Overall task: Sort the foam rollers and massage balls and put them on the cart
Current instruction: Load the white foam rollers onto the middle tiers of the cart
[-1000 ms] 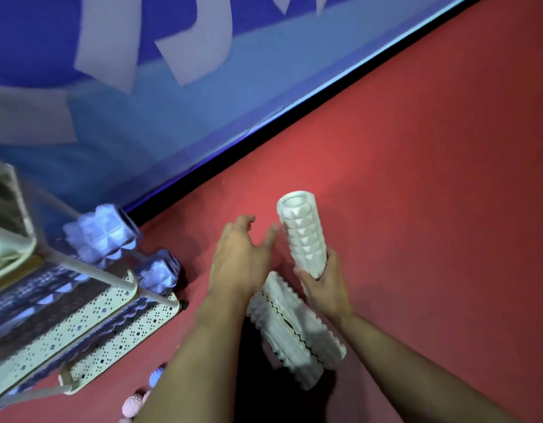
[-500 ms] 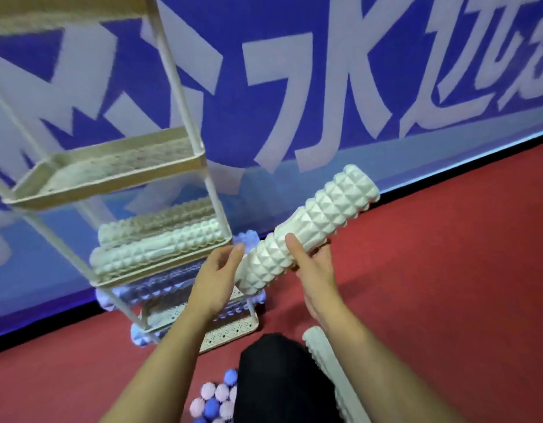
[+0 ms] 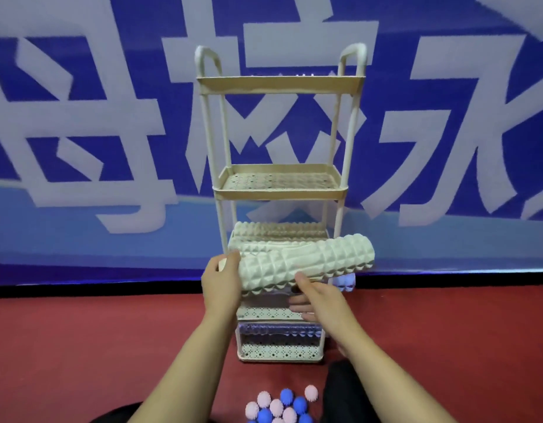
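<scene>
Nearest the viewer, a cluster of small spiky pink and blue massage balls (image 3: 280, 407) lies on the red carpeted floor (image 3: 96, 346), between the person's two forearms. The left hand (image 3: 221, 283) cups the left end of a white ridged foam roller (image 3: 306, 264), fingers curled round it. The right hand (image 3: 317, 296) supports the roller from below near its middle, thumb up against the roller's underside and fingers extended beneath; it carries the roller without a closed grip.

The roller lies nearly level, right end slightly higher, in front of the third shelf of a cream four-tier plastic cart with perforated trays (image 3: 279, 184). Its right end projects past the cart's right post. Behind it, other white ridged rollers (image 3: 276, 236) lie on that same shelf. Blue ridged rollers (image 3: 279, 332) fill the bottom tier, and one blue end (image 3: 345, 282) shows just under the held roller's right end. The second shelf shows only its perforated floor; the contents of the top tray cannot be seen.

Behind the cart hangs a blue banner (image 3: 81, 132) bearing large white characters, cropped and not legible as whole words.

Compared with half a second earlier, the roller has turned from a steep diagonal to nearly horizontal and has moved up to the shelf, and the view now faces the cart squarely.
</scene>
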Tool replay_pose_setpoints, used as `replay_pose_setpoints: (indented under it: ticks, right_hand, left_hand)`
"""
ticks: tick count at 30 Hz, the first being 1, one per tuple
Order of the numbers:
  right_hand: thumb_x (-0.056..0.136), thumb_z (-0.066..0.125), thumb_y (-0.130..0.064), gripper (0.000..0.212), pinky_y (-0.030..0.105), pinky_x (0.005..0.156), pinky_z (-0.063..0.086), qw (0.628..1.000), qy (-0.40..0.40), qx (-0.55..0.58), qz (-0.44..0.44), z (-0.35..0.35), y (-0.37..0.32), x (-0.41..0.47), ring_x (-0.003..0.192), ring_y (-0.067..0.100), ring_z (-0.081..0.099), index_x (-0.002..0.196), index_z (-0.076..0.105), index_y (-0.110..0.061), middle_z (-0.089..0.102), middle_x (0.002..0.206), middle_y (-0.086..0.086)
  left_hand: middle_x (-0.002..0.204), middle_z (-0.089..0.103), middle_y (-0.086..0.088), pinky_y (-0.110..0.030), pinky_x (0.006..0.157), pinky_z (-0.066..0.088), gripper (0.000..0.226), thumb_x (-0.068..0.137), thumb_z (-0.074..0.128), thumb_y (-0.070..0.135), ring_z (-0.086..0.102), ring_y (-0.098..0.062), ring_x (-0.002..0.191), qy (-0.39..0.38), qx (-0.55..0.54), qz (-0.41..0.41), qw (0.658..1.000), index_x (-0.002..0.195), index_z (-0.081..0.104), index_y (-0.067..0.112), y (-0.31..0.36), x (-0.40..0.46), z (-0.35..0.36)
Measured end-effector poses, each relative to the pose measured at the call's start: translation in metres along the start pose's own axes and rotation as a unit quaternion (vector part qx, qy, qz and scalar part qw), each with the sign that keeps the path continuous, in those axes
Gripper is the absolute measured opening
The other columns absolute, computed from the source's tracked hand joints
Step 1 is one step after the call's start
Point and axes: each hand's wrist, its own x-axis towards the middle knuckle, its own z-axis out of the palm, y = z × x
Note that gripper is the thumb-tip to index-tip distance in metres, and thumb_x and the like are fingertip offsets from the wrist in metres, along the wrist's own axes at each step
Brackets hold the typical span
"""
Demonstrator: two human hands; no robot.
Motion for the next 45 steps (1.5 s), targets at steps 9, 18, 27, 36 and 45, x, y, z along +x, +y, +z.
replay_pose_setpoints:
  ticks: [9,18,27,36,45]
  right_hand:
    - [0.076,0.056,-0.080,0.071,0.026,0.103,0.032,0.820,0.042,-0.476,-0.314,-0.014,-0.027,0.023,0.122,0.006,0.044,0.132,0.051,-0.037,0.052,0.129,-0.016]
    - [0.077,0.047,-0.087,0.083,0.038,0.098,0.041,0.744,-0.073,-0.619,-0.242,-0.016,-0.043,0.060,0.127,0.017,0.049,0.146,0.030,-0.044,0.052,0.138,-0.010]
    - [0.082,0.042,-0.083,0.084,0.047,0.097,0.042,0.687,0.088,-0.707,-0.146,-0.009,-0.039,0.114,0.124,0.032,0.053,0.146,0.036,-0.029,0.055,0.137,0.008]
    - [0.084,0.051,-0.076,0.079,0.048,0.096,0.039,0.655,0.151,-0.731,-0.117,0.036,-0.047,0.174,0.116,0.037,0.056,0.138,0.046,-0.018,0.058,0.129,0.016]
    - [0.089,0.052,-0.070,0.085,0.052,0.113,0.029,0.683,0.033,-0.718,-0.130,0.026,-0.059,0.240,0.136,0.037,0.043,0.155,0.025,-0.023,0.045,0.149,0.016]
  left_hand:
    - [0.086,0.072,0.009,-0.039,0.074,0.054,0.014,0.087,0.067,0.044,0.068,-0.018,0.086,0.014,0.073,0.118,0.990,0.084,0.070,0.031,0.009,0.019,-0.032]
    - [0.098,0.071,0.005,-0.035,0.071,0.057,0.026,0.090,0.063,0.053,0.069,-0.021,0.092,-0.049,0.112,0.109,0.986,0.097,0.066,0.028,0.006,0.050,-0.036]
    - [0.129,0.058,0.003,-0.037,0.094,0.048,0.047,0.096,0.053,0.059,0.057,-0.014,0.113,-0.076,0.322,0.192,0.924,0.125,0.057,0.023,-0.019,0.097,-0.039]
    - [0.131,0.053,0.001,-0.039,0.091,0.048,0.049,0.100,0.042,0.058,0.054,-0.023,0.114,-0.097,0.543,0.322,0.770,0.135,0.051,0.025,-0.032,0.114,-0.025]
    - [0.129,0.055,0.002,-0.036,0.089,0.045,0.044,0.099,0.045,0.056,0.056,-0.024,0.111,-0.106,0.597,0.377,0.700,0.126,0.057,0.023,-0.056,0.131,-0.040]
